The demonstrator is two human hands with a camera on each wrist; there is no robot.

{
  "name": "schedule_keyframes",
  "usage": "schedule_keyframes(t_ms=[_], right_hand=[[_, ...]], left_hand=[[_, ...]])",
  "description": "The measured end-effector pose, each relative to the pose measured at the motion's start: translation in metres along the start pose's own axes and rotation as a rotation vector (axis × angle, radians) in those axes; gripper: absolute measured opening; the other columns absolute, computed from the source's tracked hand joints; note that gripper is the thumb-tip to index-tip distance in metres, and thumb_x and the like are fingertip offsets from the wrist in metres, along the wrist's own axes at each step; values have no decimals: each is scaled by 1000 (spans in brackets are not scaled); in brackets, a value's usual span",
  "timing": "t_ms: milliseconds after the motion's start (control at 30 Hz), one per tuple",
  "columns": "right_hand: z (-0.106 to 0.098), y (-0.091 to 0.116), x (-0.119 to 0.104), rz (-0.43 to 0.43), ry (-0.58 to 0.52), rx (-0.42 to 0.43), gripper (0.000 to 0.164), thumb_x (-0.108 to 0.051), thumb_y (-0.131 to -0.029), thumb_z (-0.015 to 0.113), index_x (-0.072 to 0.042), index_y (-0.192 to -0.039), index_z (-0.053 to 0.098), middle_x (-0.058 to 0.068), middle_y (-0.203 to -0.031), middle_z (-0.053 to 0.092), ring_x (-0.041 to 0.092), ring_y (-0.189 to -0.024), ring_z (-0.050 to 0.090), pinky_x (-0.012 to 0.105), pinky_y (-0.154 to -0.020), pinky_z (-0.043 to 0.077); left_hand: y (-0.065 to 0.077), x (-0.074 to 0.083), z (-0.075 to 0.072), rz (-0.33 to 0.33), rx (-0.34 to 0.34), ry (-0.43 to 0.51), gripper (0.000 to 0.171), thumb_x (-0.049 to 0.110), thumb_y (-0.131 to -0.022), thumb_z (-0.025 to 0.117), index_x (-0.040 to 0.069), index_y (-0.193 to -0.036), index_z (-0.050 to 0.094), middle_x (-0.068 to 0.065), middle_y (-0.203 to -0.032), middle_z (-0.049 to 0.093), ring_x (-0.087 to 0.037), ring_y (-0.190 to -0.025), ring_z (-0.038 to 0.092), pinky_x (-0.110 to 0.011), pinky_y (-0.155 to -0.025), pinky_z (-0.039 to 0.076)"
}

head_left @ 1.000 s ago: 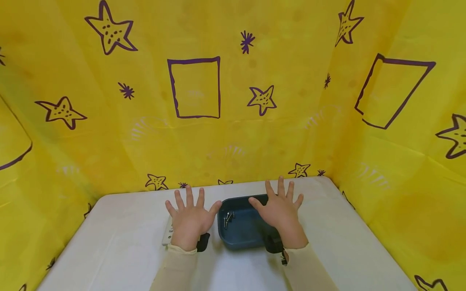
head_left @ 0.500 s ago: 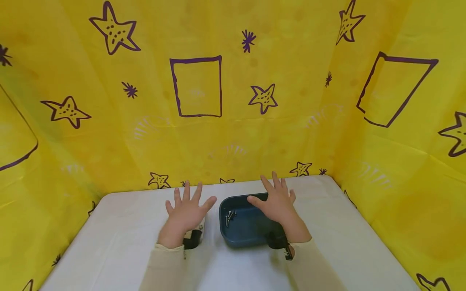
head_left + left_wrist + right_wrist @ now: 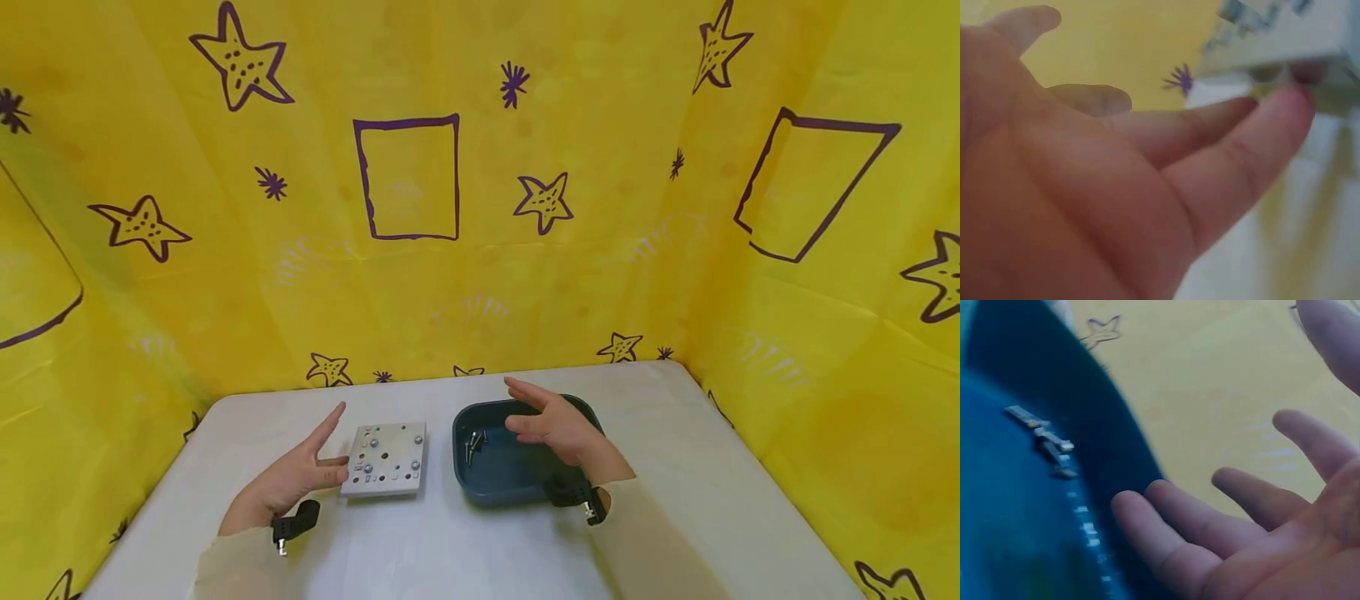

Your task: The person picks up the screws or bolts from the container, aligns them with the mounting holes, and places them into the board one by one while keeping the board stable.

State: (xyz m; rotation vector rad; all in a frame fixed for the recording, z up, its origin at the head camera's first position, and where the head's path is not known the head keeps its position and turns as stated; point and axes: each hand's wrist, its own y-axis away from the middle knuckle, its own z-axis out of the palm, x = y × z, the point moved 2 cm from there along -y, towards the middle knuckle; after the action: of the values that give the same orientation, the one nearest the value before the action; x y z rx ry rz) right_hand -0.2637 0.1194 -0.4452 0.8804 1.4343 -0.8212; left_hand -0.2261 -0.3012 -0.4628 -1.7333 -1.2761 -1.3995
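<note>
A pale square plate (image 3: pixel 397 458) with holes and several screw heads on its top lies on the table, left of centre. At its left edge is my left hand (image 3: pixel 296 475), fingers extended; in the left wrist view its thumb and a finger reach toward the plate's side, and I cannot tell whether they touch it. To the right stands a dark blue tray (image 3: pixel 498 500) holding several metal screws (image 3: pixel 472 446) near its left wall. Over the tray hovers my right hand (image 3: pixel 558 429), its fingers spread loosely and holding nothing, also seen in the right wrist view.
The white table (image 3: pixel 450 554) meets a yellow patterned curtain (image 3: pixel 405 317) at its back and along both sides. A gap of tabletop separates the plate from the tray. Black camera mounts (image 3: pixel 296 521) sit on both wrists.
My left hand has swung left and down, turning sideways and uncovering the plate. The right hand has turned inward over the tray, its fingers now pointing left. Plate and tray stay put.
</note>
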Motion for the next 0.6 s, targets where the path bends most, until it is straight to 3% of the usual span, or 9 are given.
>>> schedule_keyframes(t_ms=[100, 233, 300, 367, 467, 600], right_hand=[[7, -7, 15, 47, 50, -10, 74, -19, -89, 77, -18, -154, 42, 19, -156, 32, 37, -123, 54, 53, -95, 49], [14, -15, 28, 94, 127, -5, 71, -15, -85, 81, -17, -149, 49, 17, -154, 38, 35, -120, 55, 53, -91, 51], [18, -19, 32, 108, 158, -4, 71, -14, -84, 82, -18, -147, 52, 16, -153, 40, 35, -116, 56, 51, -89, 53], [22, -22, 36, 129, 185, -3, 71, -15, -82, 84, -20, -146, 54, 14, -151, 41, 32, -113, 57, 48, -87, 54], [26, -26, 41, 153, 226, -10, 71, -17, -80, 85, -22, -144, 56, 16, -147, 45, 29, -107, 59, 45, -86, 55], [30, -28, 48, 168, 312, -6, 72, -19, -78, 87, -23, -143, 57, 16, -139, 53, 26, -107, 60, 42, -88, 53]], left_hand=[[-3, -21, 1, -57, 4, 107, 107, 14, -87, 79, 36, -161, 5, -18, -163, -14, -41, -123, 50, -54, -105, 38], [-9, -40, 5, -86, -54, 269, 103, 5, -89, 76, 28, -162, 7, -14, -164, -11, -31, -116, 55, -45, -95, 50], [-13, -46, 7, -84, -72, 310, 102, 2, -88, 75, 22, -162, 8, -17, -164, -3, -28, -116, 57, -40, -93, 52], [-15, -51, 8, -95, -62, 309, 102, 0, -86, 76, 19, -162, 10, -22, -163, 5, -29, -114, 58, -36, -92, 52], [-16, -54, 8, -125, 10, 213, 102, 5, -82, 81, 19, -161, 18, -25, -160, 16, -28, -114, 57, -31, -97, 47], [-14, -52, 9, -166, 95, 71, 102, 12, -75, 87, 20, -159, 28, -20, -161, 19, -29, -122, 48, -47, -112, 27]])
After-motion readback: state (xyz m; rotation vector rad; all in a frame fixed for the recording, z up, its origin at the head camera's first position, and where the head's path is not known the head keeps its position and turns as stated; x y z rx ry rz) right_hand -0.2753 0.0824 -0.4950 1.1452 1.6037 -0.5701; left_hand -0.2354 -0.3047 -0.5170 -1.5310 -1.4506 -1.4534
